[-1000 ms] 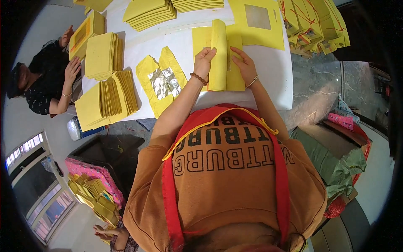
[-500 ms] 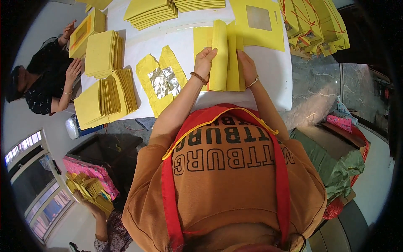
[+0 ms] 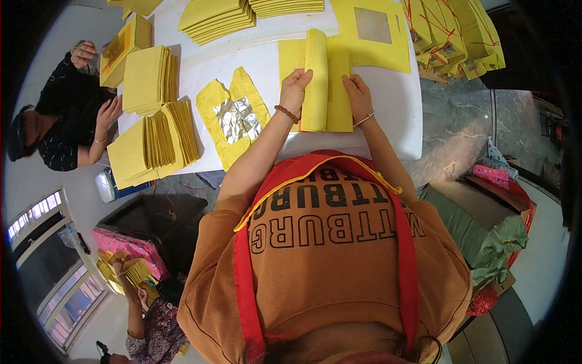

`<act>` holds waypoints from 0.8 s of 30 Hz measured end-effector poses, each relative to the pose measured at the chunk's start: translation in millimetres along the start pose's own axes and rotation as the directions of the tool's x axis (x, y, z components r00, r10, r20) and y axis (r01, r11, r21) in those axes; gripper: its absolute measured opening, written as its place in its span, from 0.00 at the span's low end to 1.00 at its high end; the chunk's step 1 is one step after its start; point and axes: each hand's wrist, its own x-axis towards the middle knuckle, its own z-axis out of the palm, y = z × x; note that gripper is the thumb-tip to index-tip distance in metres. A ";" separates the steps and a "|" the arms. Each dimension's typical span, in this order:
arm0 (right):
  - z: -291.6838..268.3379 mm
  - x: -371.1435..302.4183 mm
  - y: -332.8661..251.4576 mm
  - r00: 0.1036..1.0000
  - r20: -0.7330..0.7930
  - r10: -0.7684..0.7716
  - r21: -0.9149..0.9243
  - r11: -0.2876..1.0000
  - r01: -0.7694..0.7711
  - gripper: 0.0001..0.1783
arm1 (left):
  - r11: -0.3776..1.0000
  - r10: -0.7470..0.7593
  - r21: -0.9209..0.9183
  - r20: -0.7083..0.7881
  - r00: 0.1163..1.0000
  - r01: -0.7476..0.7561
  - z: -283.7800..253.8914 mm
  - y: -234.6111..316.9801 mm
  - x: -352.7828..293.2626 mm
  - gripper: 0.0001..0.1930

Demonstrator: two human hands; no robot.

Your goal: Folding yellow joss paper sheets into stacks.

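In front of me on the white table, a sheet of yellow paper [image 3: 316, 85] is partly folded, its left flap raised in a curved panel. My left hand [image 3: 295, 91] grips that flap, thumb on its face and fingers behind. At the right edge of the same sheet, my right hand [image 3: 359, 97] pinches the paper between thumb and fingers. Under the work lies another yellow piece, mostly covered. To the left rests a yellow paper cutout with a silver foil patch [image 3: 239, 118]. A flat yellow sheet with a greyish rectangular window [image 3: 373, 25] lies beyond my right hand.
Stacks of folded yellow paper [image 3: 145, 76] stand along the left of the white table [image 3: 397, 115], with more at the far edge. Yellow bags with red cords [image 3: 451, 36] are at far right. A co-worker [image 3: 66, 115] sits at left, another person [image 3: 154, 327] lower left. An open carton [image 3: 467, 200] stands right.
The right part of my folded sheet has flattened, and my right thumb shows more plainly on it. The co-worker's hand at left has lifted off the yellow box; the lower person has shifted.
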 end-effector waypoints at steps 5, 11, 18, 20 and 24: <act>11.0 -5.3 -4.8 0.994 -0.085 -0.073 0.115 0.990 0.083 0.08 | 0.997 -0.035 -0.067 0.004 0.999 0.035 1.2 2.2 -2.8 0.05; 1.2 -3.7 -5.3 0.989 0.132 -0.071 -0.194 0.976 0.096 0.15 | 0.986 -0.084 -0.142 0.018 0.996 0.086 4.3 7.0 -4.2 0.05; 3.5 -3.2 -8.9 0.994 0.108 -0.001 -0.146 0.989 0.017 0.16 | 0.997 -0.060 -0.053 0.007 0.998 0.060 0.6 5.3 -1.8 0.04; 1.5 -1.4 -5.7 0.995 0.100 0.010 -0.095 0.995 -0.001 0.17 | 0.997 -0.074 -0.033 0.012 0.997 0.075 2.3 5.2 -1.6 0.04; 2.4 -1.5 -8.3 0.998 0.060 0.022 -0.001 1.000 -0.022 0.18 | 0.997 -0.037 -0.064 0.001 0.999 0.037 4.2 4.0 -1.7 0.04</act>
